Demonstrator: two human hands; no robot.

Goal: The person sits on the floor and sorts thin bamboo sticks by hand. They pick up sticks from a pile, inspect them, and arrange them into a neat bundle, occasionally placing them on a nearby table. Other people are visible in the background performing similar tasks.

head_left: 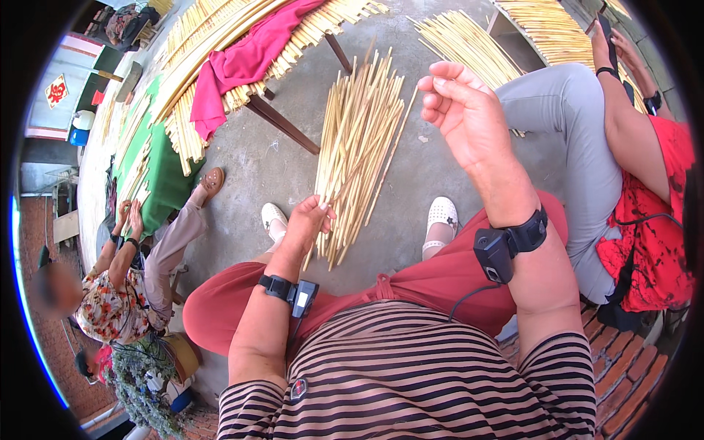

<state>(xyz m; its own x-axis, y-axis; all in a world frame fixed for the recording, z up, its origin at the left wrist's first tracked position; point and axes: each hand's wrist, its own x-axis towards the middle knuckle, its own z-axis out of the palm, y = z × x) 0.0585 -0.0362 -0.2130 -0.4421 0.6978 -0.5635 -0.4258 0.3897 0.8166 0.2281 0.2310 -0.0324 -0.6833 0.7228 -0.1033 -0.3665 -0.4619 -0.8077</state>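
Note:
A loose pile of thin pale-yellow sticks [356,139] lies on the concrete between my feet. At its near left edge, my left hand [312,218] is closed, thumb against fingers, on a slender stick [361,170] that slants up over the pile. My right hand [466,110] is raised to the right of the pile, palm turned up, fingers curled and thumb near the index finger. One single stick [392,154] runs along the pile's right side, its far end close to those fingertips. Whether the right fingers grip it is hard to make out.
A table covered with rows of sticks [180,73] and a pink cloth [235,62] stands far left. More sticks [466,44] lie at the far right beside a loaded rack [546,29]. Co-workers sit on both sides; the right one's grey-trousered knee [561,103] is near my right arm.

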